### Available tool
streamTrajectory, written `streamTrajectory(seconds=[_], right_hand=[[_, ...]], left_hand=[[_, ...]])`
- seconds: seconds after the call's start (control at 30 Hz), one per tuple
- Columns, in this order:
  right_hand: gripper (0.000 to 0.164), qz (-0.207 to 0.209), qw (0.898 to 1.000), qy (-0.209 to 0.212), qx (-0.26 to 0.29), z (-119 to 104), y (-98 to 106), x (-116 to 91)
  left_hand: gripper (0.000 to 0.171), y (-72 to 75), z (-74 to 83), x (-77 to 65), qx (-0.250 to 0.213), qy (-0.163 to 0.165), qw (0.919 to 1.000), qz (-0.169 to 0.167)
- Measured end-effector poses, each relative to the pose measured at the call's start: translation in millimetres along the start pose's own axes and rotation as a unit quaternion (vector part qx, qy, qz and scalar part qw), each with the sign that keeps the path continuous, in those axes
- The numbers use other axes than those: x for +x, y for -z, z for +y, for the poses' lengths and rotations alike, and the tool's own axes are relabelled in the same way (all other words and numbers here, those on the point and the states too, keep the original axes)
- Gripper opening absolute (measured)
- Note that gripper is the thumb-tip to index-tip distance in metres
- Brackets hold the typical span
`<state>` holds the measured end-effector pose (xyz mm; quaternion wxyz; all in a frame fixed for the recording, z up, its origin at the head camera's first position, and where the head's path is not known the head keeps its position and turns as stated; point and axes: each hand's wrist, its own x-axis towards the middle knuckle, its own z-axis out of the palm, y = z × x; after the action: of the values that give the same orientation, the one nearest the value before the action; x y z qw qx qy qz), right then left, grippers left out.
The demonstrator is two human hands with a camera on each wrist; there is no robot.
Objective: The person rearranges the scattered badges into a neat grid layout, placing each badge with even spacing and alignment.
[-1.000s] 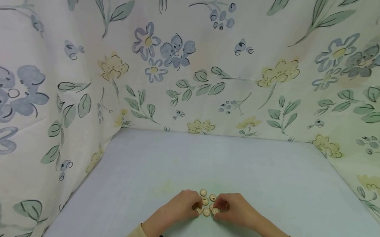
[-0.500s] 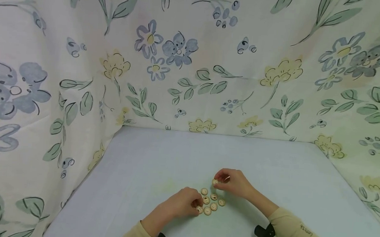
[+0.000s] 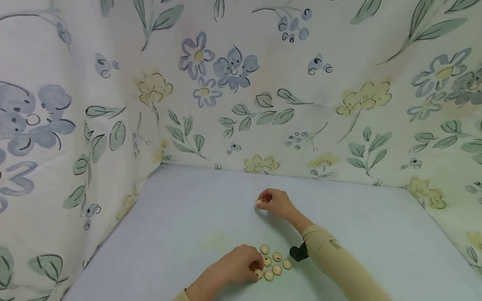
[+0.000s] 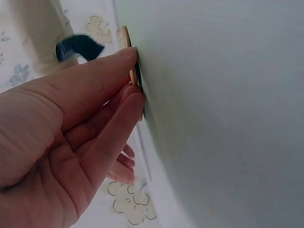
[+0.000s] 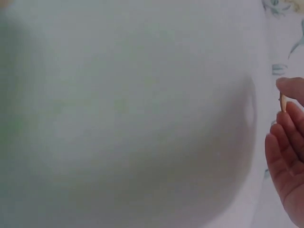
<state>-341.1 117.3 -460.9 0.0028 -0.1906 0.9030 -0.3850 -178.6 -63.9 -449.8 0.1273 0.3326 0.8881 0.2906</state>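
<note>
Several small round wooden discs [image 3: 276,270] with dark marks on their faces lie in a loose cluster near the front of the white table. At the cluster's left edge my left hand [image 3: 241,263] pinches one disc [image 3: 259,274] between thumb and finger. The left wrist view shows that disc [image 4: 133,77] on edge, partly covered by the fingertips. Farther back, my right hand [image 3: 278,202] holds another wooden disc [image 3: 258,203] by its rim, above the table. In the right wrist view, thumb and fingers pinch this disc [image 5: 283,102], seen edge-on.
A floral cloth [image 3: 242,115] hangs behind the white tabletop [image 3: 199,211] and along both sides. The right sleeve [image 3: 340,264] and a black wrist piece [image 3: 299,252] reach over the table just right of the discs.
My right hand has lifted a disc from the cluster and carried it away toward the back of the table, drifting slightly left. The left hand has stayed at the cluster's left edge.
</note>
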Motion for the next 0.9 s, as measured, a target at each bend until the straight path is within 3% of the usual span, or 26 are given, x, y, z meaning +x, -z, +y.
streamTrajectory(seconds=[0.4,0.9], right_hand=[[0.019,0.031,0.997,-0.069,-0.012,-3,-23,56],[0.017,0.044,0.995,-0.09,0.004,7,-38,70]], left_hand=[[0.018,0.4,0.2,0.5,0.019,0.0,0.9998,-0.007],[0.019,-0.3,-0.2,-0.8,0.016,0.001,0.9999,-0.001]])
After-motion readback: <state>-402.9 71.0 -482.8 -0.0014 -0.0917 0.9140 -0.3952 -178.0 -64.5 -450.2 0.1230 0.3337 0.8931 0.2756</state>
